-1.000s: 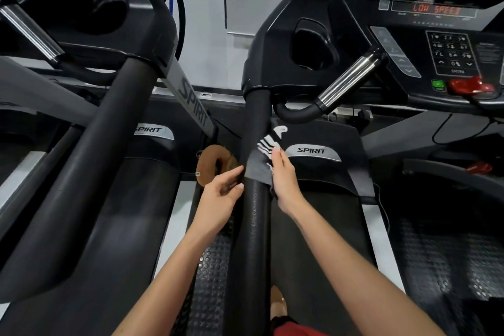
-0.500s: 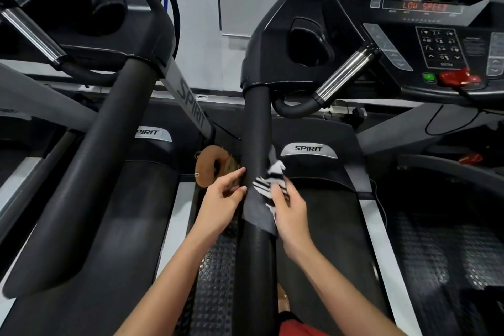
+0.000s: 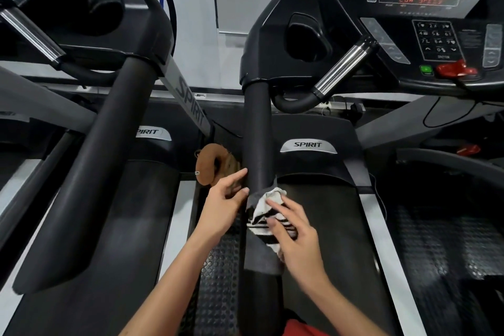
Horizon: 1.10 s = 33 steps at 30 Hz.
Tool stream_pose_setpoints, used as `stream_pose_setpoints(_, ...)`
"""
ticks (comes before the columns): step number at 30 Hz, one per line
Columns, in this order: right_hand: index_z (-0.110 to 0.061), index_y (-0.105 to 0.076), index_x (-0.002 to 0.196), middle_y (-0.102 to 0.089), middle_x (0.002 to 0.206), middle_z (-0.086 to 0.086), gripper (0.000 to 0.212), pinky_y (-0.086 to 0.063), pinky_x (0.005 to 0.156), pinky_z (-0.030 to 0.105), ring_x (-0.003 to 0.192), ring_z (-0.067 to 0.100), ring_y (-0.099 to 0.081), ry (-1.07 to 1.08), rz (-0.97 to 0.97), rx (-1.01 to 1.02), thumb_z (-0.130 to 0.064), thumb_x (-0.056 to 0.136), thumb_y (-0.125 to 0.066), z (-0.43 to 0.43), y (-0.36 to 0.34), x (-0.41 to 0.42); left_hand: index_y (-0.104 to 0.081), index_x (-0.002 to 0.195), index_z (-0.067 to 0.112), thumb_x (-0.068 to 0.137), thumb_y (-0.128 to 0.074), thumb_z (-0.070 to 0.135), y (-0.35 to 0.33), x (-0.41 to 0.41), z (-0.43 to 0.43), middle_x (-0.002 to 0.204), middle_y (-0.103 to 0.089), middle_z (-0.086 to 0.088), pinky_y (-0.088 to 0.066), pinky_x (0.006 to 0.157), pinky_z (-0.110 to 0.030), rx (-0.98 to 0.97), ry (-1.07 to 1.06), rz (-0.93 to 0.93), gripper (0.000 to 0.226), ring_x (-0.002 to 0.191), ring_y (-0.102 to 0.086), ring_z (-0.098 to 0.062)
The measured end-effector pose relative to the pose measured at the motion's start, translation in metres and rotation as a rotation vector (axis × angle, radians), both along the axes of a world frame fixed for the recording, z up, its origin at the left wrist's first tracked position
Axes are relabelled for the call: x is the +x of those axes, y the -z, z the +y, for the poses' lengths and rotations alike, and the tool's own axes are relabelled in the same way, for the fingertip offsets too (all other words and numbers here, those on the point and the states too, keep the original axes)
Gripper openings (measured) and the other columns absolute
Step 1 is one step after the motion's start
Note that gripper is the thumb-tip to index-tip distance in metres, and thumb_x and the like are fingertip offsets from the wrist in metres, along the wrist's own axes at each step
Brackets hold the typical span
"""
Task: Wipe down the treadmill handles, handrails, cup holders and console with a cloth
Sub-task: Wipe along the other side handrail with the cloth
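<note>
The handrail point(image 3: 257, 131) runs lengthwise away from you toward the console point(image 3: 425, 35), with the cloth point(image 3: 261, 215) draped over it under the spread fingers of your right hand point(image 3: 296, 237), while your left hand point(image 3: 222, 204), straight-fingered, touches its left side.

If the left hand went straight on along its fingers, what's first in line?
The black padded handrail. The left hand points up and right at its side, just beyond the black-and-white striped cloth. It looks almost touching already, but depth is unclear.
</note>
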State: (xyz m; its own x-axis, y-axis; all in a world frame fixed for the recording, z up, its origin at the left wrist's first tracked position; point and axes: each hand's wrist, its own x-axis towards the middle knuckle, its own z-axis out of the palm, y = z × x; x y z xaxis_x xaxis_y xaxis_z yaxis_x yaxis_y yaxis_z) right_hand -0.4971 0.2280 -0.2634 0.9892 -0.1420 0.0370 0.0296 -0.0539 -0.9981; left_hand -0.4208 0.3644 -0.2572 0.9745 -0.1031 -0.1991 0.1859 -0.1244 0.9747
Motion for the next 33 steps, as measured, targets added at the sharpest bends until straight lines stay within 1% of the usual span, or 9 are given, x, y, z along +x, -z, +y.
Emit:
stream_pose_setpoints(3,-0.029,-0.065,0.108,-0.050,0.126,-0.012,0.033,-0.039,0.093,0.007,0.116,-0.007,-0.049,0.019,-0.031,-0.018,-0.004,0.087,-0.060,0.003,-0.002,0.020,-0.057,0.119,0.027,0.090,-0.056,0.005,-0.001,-0.002,0.000,0.122,-0.061,-0.002,-0.046,0.099,-0.028,-0.019,-0.008,0.005,0.036,0.112,-0.059,-0.011)
stream_pose_setpoints(5,-0.025,-0.059,0.116,-0.048,0.130,-0.006,0.033,-0.040,0.094,0.008,0.114,-0.007,-0.051,0.028,-0.022,-0.006,-0.005,0.090,-0.056,0.004,-0.003,0.052,-0.058,0.121,0.024,0.091,-0.055,0.004,0.000,-0.002,-0.001,0.121,-0.063,-0.001,-0.046,0.097,-0.028,-0.028,-0.014,0.006,0.036,0.113,-0.059,-0.012)
stream_pose_setpoints(8,-0.028,-0.053,0.126,-0.056,0.127,0.001,0.032,-0.045,0.096,0.018,0.112,0.004,-0.057,0.052,0.093,0.146,-0.017,0.096,-0.048,0.003,-0.001,0.090,-0.057,0.125,0.023,0.091,-0.055,0.004,0.001,-0.005,-0.002,0.124,-0.061,0.001,-0.045,0.101,-0.030,-0.018,-0.017,0.016,0.039,0.114,-0.058,-0.010)
stream_pose_setpoints(11,-0.019,-0.052,0.127,-0.064,0.113,-0.006,0.032,-0.047,0.091,0.020,0.105,0.008,-0.060,0.098,0.238,0.257,-0.029,0.099,-0.039,0.001,0.007,0.094,-0.056,0.126,0.023,0.091,-0.055,0.006,-0.001,-0.009,-0.002,0.125,-0.060,0.001,-0.043,0.103,-0.031,-0.026,-0.032,0.040,0.039,0.114,-0.057,-0.008)
stream_pose_setpoints(15,-0.019,-0.054,0.125,-0.061,0.125,0.002,0.036,-0.043,0.103,0.031,0.113,0.014,-0.058,0.105,0.393,0.336,-0.036,0.098,-0.037,0.007,0.016,0.059,-0.057,0.123,0.026,0.091,-0.055,0.006,-0.001,-0.010,-0.002,0.123,-0.061,0.001,-0.043,0.103,-0.031,-0.040,-0.036,0.038,0.038,0.114,-0.057,-0.009)
stream_pose_setpoints(19,-0.021,-0.055,0.122,-0.062,0.120,-0.005,0.028,-0.045,0.097,0.020,0.111,0.002,-0.058,0.099,0.202,0.184,-0.022,0.098,-0.042,0.011,0.012,0.008,-0.056,0.125,0.023,0.091,-0.055,0.003,-0.002,-0.009,-0.001,0.121,-0.062,0.001,-0.045,0.100,-0.029,-0.049,-0.013,0.054,0.039,0.112,-0.058,-0.011)
stream_pose_setpoints(24,-0.022,-0.035,0.141,-0.044,0.128,-0.004,0.048,-0.042,0.099,0.016,0.115,0.005,-0.051,0.031,0.105,-0.012,-0.015,0.095,-0.049,0.011,0.005,0.039,-0.060,0.122,0.022,0.088,-0.058,0.001,-0.004,-0.009,0.007,0.112,-0.068,0.001,-0.046,0.100,-0.040,-0.029,0.051,0.066,0.040,0.107,-0.061,-0.011)
stream_pose_setpoints(27,-0.023,-0.036,0.142,-0.052,0.133,0.000,0.044,-0.040,0.106,0.030,0.120,0.010,-0.052,0.002,0.168,0.088,-0.025,0.098,-0.044,0.002,0.006,0.075,-0.060,0.120,0.025,0.089,-0.057,0.000,-0.003,-0.019,0.007,0.115,-0.067,0.006,-0.046,0.101,-0.039,-0.011,0.057,0.045,0.040,0.111,-0.060,-0.008)
stream_pose_setpoints(33,-0.018,-0.050,0.129,-0.055,0.132,0.001,0.039,-0.037,0.104,0.026,0.118,0.011,-0.053,0.107,0.376,0.259,-0.037,0.100,-0.031,0.011,0.019,0.049,-0.055,0.128,0.020,0.090,-0.057,0.005,-0.004,-0.040,0.003,0.124,-0.062,0.002,-0.044,0.103,-0.034,0.024,-0.005,0.050,0.041,0.114,-0.056,-0.007)
